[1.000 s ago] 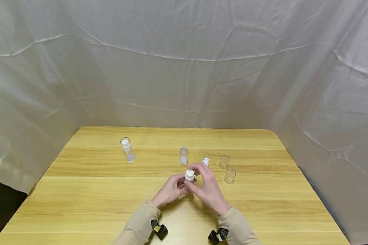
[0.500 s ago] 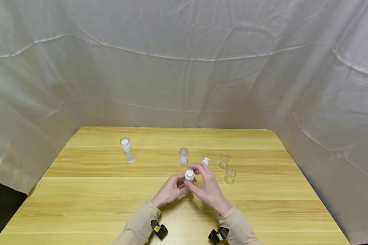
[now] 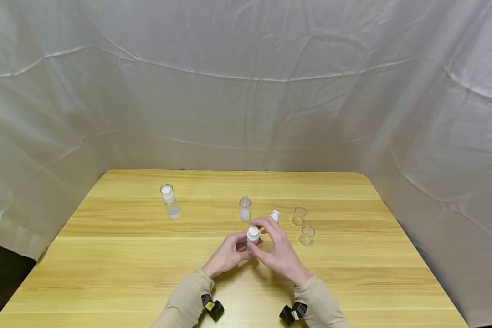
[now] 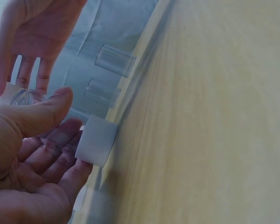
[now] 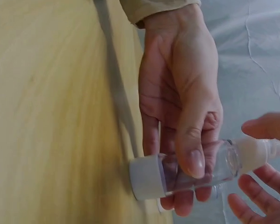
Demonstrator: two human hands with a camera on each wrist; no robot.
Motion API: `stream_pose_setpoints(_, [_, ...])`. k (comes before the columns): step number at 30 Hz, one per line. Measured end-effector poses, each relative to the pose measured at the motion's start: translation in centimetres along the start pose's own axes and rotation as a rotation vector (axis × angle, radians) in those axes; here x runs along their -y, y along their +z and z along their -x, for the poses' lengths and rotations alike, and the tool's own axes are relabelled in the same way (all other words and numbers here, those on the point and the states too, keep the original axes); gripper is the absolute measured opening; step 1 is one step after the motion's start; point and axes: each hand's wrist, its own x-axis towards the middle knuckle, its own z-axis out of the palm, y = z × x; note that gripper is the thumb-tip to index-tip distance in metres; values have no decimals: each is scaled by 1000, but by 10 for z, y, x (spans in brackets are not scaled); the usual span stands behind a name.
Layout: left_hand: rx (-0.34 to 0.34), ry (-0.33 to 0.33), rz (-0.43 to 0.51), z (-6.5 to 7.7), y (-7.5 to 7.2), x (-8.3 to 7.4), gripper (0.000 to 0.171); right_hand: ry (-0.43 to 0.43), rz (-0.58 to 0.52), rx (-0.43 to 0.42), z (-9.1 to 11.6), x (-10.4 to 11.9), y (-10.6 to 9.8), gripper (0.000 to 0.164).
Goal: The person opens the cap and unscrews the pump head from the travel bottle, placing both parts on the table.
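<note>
Near the middle of the table, both hands are at one small clear pump bottle with a white base and a white pump top (image 3: 253, 233). My left hand (image 3: 228, 253) grips its clear body, thumb on one side and fingers on the other; the right wrist view shows the white base (image 5: 148, 178) sticking out below that grip. Thumb and fingers of my right hand (image 3: 279, 252) close around the white pump top from the right. In the left wrist view the white base (image 4: 97, 141) faces the table, and the left thumb hides much of the clear body.
Behind the hands stands a clear bottle without a pump (image 3: 244, 209). A white pump top (image 3: 274, 215), partly hidden, lies beyond the right fingers. Two clear caps (image 3: 299, 215) stand to the right. A capped bottle (image 3: 170, 202) stands far left. Grey cloth (image 3: 246, 114) encloses the table's back and sides.
The right hand has shifted very slightly around the pump top, its thumb a little to the right. The left hand and the other pieces stay where they were.
</note>
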Motion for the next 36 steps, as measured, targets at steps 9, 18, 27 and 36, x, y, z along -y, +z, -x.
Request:
stream_pose_setpoints(9, [-2,46,-31,1,0,1,43,-19,35,-95,1,0,6,41])
stream_pose_setpoints(18, [-5,-2,5,0,1,-1,44,1,-13,10,1,0,0,45])
stream_pose_setpoints(27, [2,3,30,-1,2,-1,45,-18,35,-68,2,-1,7,43])
stream_pose_setpoints(36, [-4,-10,12,0,1,0,44,-7,4,-35,2,-1,4,49])
